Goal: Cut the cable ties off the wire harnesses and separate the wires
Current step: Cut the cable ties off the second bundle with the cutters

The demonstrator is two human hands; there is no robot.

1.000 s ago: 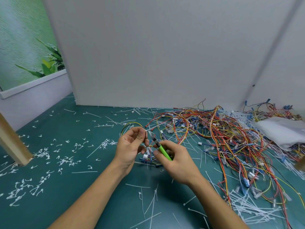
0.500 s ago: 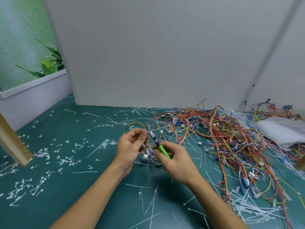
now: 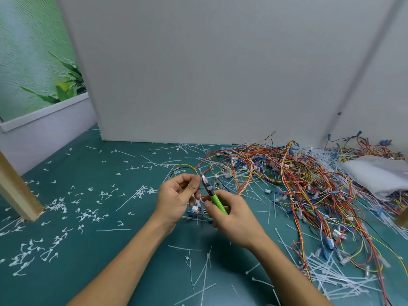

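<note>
My left hand (image 3: 178, 195) pinches a small wire harness (image 3: 185, 167) between thumb and fingers; its yellow and black wires loop up behind the hand, and white connectors hang below. My right hand (image 3: 234, 214) grips green-handled cutters (image 3: 215, 198), whose metal jaws point up and touch the harness right beside my left thumb. Whether the jaws are around a cable tie is hidden by my fingers. A big tangle of red, yellow, orange and blue wire harnesses (image 3: 309, 186) covers the green table to the right.
Cut white cable tie bits (image 3: 88, 215) litter the green table (image 3: 110, 250) on the left. Long white ties (image 3: 337, 281) are heaped at the near right. A clear plastic bag (image 3: 379, 173) lies at the far right. A wooden post (image 3: 17, 191) stands left; a grey partition (image 3: 209, 74) behind.
Both hands have crept slightly up and to the right. The cutter jaws have closed in on the harness by my left thumb.
</note>
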